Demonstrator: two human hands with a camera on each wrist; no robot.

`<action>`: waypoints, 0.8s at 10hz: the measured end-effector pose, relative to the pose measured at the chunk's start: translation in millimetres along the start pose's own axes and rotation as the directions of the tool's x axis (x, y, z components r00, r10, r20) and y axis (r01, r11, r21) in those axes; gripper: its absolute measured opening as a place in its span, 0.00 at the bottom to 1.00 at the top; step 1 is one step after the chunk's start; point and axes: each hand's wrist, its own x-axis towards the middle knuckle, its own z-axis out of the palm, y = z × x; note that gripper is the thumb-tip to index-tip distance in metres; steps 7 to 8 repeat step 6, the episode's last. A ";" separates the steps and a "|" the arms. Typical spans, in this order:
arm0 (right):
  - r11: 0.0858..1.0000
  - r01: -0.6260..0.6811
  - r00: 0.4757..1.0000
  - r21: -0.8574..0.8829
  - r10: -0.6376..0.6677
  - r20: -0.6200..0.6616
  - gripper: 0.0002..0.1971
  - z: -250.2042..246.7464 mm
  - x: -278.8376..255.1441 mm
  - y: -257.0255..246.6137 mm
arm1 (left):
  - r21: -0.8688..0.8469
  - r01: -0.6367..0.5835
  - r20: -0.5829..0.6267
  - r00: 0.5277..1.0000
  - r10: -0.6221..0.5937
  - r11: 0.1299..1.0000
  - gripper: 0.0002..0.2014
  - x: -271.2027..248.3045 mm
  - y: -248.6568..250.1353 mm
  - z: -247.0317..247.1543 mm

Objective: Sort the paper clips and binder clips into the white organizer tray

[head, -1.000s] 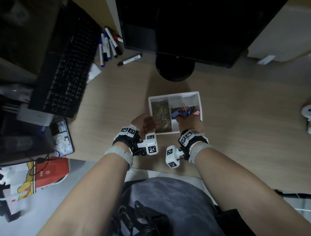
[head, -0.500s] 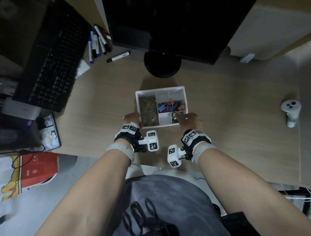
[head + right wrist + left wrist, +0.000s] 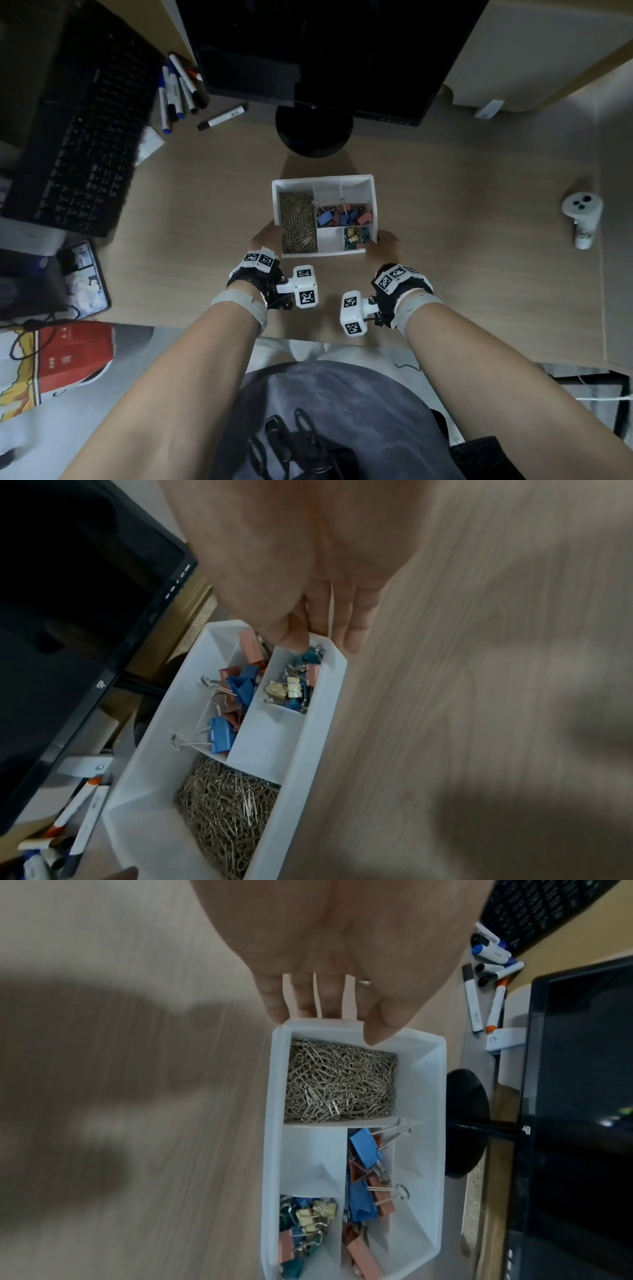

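Note:
The white organizer tray (image 3: 323,179) sits on the wooden desk in front of me. Its long left compartment holds a heap of paper clips (image 3: 297,222). Large binder clips (image 3: 342,215) fill a middle compartment, and small binder clips (image 3: 356,237) lie in the near right one. My left hand (image 3: 270,236) grips the tray's near left corner: in the left wrist view its thumb (image 3: 377,1031) hooks over the tray (image 3: 428,1096) rim, fingers outside. My right hand (image 3: 382,243) grips the near right corner, its thumb (image 3: 291,637) inside the tray (image 3: 308,737) wall above the small clips (image 3: 287,691).
A black monitor (image 3: 325,51) on a round stand (image 3: 313,137) is just behind the tray. A keyboard (image 3: 78,137) and several markers (image 3: 178,89) lie at the far left, a phone (image 3: 84,277) at the near left. A white controller (image 3: 582,219) stands at the right.
Both hands moved off the tray's near edge and compartments, spread apart to its near corners, and took hold of its walls. The tray stays where it was.

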 end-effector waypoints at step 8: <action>0.988 -0.048 0.998 0.145 0.040 0.053 0.33 -56.3 37.5 7.5 | 0.083 -0.140 -0.013 0.990 0.142 0.987 0.22 -0.4 61.3 53.4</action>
